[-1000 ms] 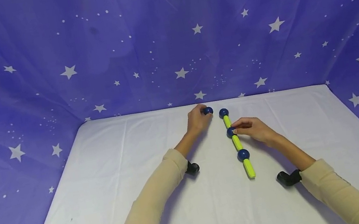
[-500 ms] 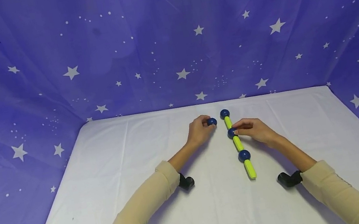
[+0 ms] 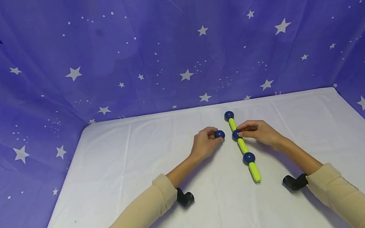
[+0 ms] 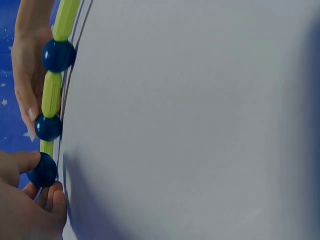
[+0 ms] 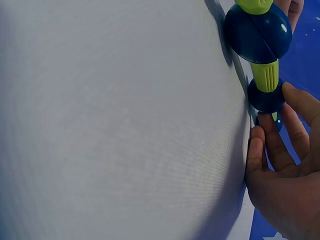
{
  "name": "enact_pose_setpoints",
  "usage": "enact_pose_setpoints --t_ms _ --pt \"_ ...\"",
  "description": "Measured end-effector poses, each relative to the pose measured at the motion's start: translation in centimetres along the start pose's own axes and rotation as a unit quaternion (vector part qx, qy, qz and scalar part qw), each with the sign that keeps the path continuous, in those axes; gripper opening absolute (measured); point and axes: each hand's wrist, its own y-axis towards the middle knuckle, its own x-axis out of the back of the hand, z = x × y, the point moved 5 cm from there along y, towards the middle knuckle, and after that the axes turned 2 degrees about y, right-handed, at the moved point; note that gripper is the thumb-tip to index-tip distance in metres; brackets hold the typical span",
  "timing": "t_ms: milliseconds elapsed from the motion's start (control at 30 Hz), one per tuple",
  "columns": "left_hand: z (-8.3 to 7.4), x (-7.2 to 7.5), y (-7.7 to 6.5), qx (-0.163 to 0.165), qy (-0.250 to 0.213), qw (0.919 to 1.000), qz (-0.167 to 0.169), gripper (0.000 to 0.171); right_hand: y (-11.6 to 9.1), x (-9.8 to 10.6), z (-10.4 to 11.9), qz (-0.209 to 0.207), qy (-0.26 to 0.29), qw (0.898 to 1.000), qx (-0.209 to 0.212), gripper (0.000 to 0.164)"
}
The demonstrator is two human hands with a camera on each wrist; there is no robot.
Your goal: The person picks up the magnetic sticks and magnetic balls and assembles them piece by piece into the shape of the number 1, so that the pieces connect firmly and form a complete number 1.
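In the head view, my left hand (image 3: 204,144) pinches a loose blue ball (image 3: 219,135) between thumb and fingers. It sits just left of a chain of lime-green rods and blue balls lying on the white table. My right hand (image 3: 262,133) grips the chain's middle ball (image 3: 236,135) from the right. Above that are a green rod (image 3: 232,123) and the far end ball (image 3: 229,115). Toward me come another green rod (image 3: 242,146), a blue ball (image 3: 249,158) and the end rod (image 3: 254,172). The right wrist view shows thumb and fingers around the middle ball (image 5: 265,96).
A white cloth covers the table (image 3: 202,224). Purple star-printed fabric (image 3: 143,55) rises behind the far edge and at both sides. Black wrist mounts (image 3: 185,197) stick out inward from both beige sleeves (image 3: 138,215).
My left hand has drawn the loose blue ball from near the table's far edge toward me, level with the chain's middle ball. The right hand and the chain stay put.
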Motion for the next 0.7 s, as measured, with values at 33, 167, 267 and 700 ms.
enact_pose_setpoints --t_ms 33,167,267,700 --pt "0.0 -0.1 -0.2 0.001 -0.004 1.0000 0.004 0.038 0.0 0.0 0.0 0.000 -0.001 1.000 0.000 0.039" --pt "-0.3 -0.4 -1.1 0.002 -0.020 0.9996 0.019 0.036 0.0 0.0 0.0 0.001 0.002 1.000 0.000 0.040" --pt "-0.4 -0.7 -1.7 0.002 -0.031 0.9992 0.027 0.035 0.1 0.1 -0.1 -0.001 0.001 1.000 0.000 0.041" --pt "-0.9 -1.4 -3.9 0.005 -0.037 0.9976 0.058 0.035 -0.1 0.1 0.2 -0.006 -0.005 1.000 -0.001 0.040"
